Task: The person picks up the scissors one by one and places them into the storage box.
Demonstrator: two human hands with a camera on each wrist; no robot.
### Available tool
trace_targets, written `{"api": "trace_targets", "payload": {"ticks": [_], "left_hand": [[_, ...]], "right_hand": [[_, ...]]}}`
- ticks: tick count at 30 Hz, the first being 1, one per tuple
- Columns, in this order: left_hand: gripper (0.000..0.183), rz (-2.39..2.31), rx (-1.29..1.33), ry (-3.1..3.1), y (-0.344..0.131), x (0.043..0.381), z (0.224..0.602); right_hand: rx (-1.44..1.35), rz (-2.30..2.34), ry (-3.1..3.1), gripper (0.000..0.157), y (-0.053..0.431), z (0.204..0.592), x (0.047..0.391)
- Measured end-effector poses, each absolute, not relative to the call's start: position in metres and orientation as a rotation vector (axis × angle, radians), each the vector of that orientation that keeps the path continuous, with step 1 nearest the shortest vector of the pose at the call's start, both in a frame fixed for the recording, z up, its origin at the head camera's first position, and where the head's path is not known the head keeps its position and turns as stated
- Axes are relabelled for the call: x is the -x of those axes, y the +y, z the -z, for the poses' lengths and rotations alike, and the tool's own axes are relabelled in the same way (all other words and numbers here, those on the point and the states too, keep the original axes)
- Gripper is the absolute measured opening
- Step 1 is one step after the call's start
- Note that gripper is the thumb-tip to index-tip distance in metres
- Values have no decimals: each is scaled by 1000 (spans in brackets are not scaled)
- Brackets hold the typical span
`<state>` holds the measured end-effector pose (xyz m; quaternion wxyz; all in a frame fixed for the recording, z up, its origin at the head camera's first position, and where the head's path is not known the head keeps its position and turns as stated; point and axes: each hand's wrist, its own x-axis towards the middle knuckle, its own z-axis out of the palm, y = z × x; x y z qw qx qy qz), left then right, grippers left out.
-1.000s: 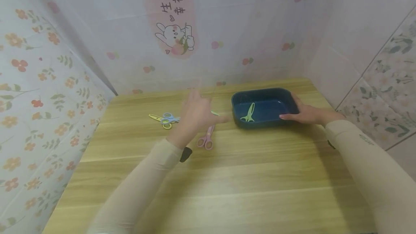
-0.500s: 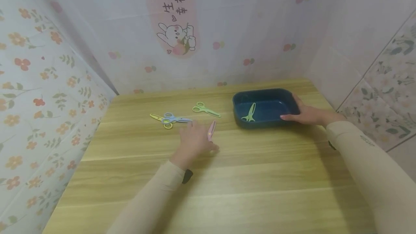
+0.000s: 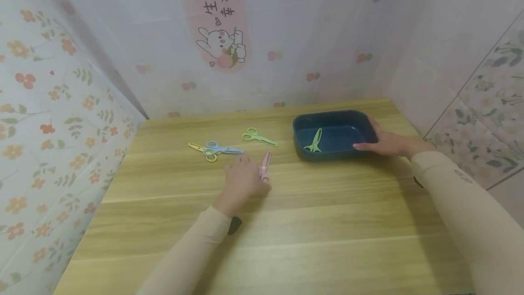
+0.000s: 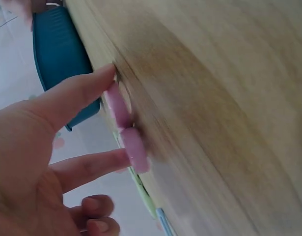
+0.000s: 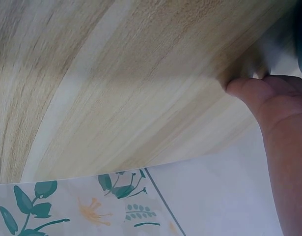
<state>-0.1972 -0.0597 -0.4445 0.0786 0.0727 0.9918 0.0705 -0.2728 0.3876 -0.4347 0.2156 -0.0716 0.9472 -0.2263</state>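
My left hand (image 3: 242, 179) is at the pink scissors (image 3: 265, 165) in the middle of the table. In the left wrist view, thumb and index finger pinch the pink handle loops (image 4: 136, 150) from both sides, while the other fingers stay curled behind. The scissors still lie at table level, blades pointing away from me. At the right, my right hand (image 3: 383, 142) grips the end of a dark blue plastic box (image 3: 335, 155), its thumb over the rim and the other fingers mostly hidden outside. Green scissors (image 3: 315, 142) lean inside the box.
Another pair of green scissors (image 3: 259, 138) lies behind the pink ones. Blue scissors (image 3: 224, 150) overlap yellow scissors (image 3: 197, 148) to the left. Patterned curtains (image 3: 262, 81) enclose the wooden table (image 3: 303, 249) at the back and sides.
My left hand has come back from above the green scissors and down to the pink scissors, and its fingers have closed on the handle. The right hand and box have stayed put.
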Motion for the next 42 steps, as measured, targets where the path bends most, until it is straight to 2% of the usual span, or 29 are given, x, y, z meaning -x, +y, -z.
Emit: {"api": "trace_targets", "payload": {"ticks": [7, 11, 17, 25, 31, 42], "left_hand": [[35, -416, -250, 3127, -61, 206, 444], [29, -674, -296, 3226, -57, 211, 435], [33, -889, -294, 3247, -43, 218, 414], [37, -966, -333, 3184, -7, 233, 387], [45, -944, -364, 3198, 23, 243, 378], [46, -803, -255, 3213, 65, 256, 374]], "right_hand": [[210, 659, 2612, 126, 389, 435, 271], [201, 634, 2631, 126, 390, 433, 270], [190, 643, 2619, 126, 391, 432, 269], [183, 645, 2622, 126, 392, 434, 269], [182, 657, 2628, 126, 388, 433, 269], [179, 677, 2636, 127, 387, 432, 271]]}}
